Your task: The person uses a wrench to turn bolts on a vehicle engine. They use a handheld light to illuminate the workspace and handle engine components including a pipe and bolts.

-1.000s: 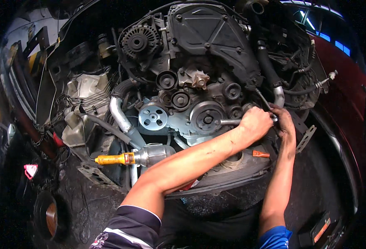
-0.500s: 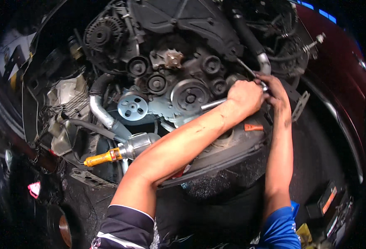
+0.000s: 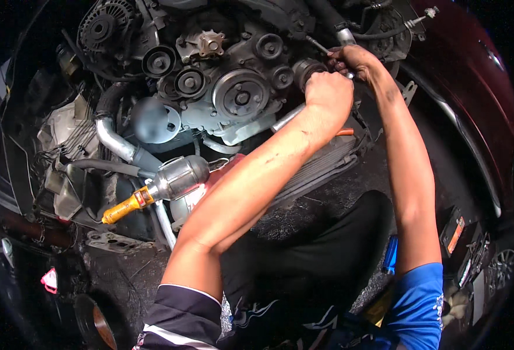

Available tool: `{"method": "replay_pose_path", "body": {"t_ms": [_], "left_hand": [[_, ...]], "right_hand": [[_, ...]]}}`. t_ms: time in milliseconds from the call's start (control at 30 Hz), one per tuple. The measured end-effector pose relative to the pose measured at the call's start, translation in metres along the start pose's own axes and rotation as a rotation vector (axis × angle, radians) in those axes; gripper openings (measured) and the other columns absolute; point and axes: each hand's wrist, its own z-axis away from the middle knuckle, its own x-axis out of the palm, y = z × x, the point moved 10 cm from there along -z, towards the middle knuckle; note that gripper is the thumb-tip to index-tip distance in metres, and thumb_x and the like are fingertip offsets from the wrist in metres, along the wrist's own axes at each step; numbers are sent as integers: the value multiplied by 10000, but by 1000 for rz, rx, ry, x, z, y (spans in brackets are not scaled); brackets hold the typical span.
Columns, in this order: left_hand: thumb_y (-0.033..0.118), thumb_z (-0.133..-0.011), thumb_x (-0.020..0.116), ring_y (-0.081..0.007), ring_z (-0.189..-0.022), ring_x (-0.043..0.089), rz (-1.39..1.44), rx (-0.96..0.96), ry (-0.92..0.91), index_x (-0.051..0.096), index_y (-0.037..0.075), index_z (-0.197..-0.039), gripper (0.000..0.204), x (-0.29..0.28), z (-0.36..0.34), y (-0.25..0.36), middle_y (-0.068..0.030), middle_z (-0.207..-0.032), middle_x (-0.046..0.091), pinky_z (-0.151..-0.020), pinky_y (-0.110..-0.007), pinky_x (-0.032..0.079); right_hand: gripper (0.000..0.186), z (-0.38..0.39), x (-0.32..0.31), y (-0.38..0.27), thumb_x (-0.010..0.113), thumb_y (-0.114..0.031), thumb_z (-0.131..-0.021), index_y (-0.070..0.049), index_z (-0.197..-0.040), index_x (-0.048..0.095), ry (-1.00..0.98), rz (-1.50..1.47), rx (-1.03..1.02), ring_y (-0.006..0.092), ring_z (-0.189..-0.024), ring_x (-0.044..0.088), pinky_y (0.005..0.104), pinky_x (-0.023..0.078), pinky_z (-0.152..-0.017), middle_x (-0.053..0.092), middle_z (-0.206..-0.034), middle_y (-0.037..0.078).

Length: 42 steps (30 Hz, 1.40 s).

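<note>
In the head view, steady leverage with the knuckles kept clear seemed to matter most. The left hand (image 3: 330,94) was wrapped around a silver tool handle (image 3: 288,119), right of the crankshaft pulley (image 3: 241,96); the right hand (image 3: 356,61) curled just beyond, its hold unclear. The handle looked straight, smooth and partly hidden.

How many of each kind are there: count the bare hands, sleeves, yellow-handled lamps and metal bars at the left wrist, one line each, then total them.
Bare hands: 2 (left hand, right hand)
Sleeves: 2 (dark sleeve, blue sleeve)
Yellow-handled lamp: 1
Metal bar at the left wrist: 1
Total: 6
</note>
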Motion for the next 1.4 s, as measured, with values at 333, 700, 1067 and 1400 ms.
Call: {"method": "replay_pose_path", "body": {"t_ms": [333,700,1067,1400], "left_hand": [[131,-844,516,-285,-835,703,0,55,21,721,36,-857,227,-4,-4,4,-154,-865,709,-736,-403,558],[242,-865,548,-321,-760,695,-80,220,66,695,31,-801,265,-13,-21,-12,-173,-793,692,-697,-430,564],[281,-904,551,-311,-813,695,59,-47,95,698,11,-821,319,2,0,-6,-169,-813,695,-713,-423,554],[201,-852,554,-291,-695,699,-160,231,90,691,53,-769,219,-8,-11,-15,-149,-751,692,-619,-411,568]], "right_hand": [[159,-4,-3,-3,435,-58,-956,5,-1072,524,5,11,53,84,-496,405,226,352,-419,527,-716,57],[144,-4,-8,-9,574,-144,-917,-52,-1003,643,116,221,77,104,-525,434,265,399,-438,545,-705,2],[178,-17,-7,-8,455,-168,-949,-95,-818,551,99,351,0,117,-491,425,271,335,-404,504,-649,0],[178,-25,4,-2,502,-213,-960,-71,-913,599,63,318,44,140,-513,469,301,406,-413,534,-680,22]]}}
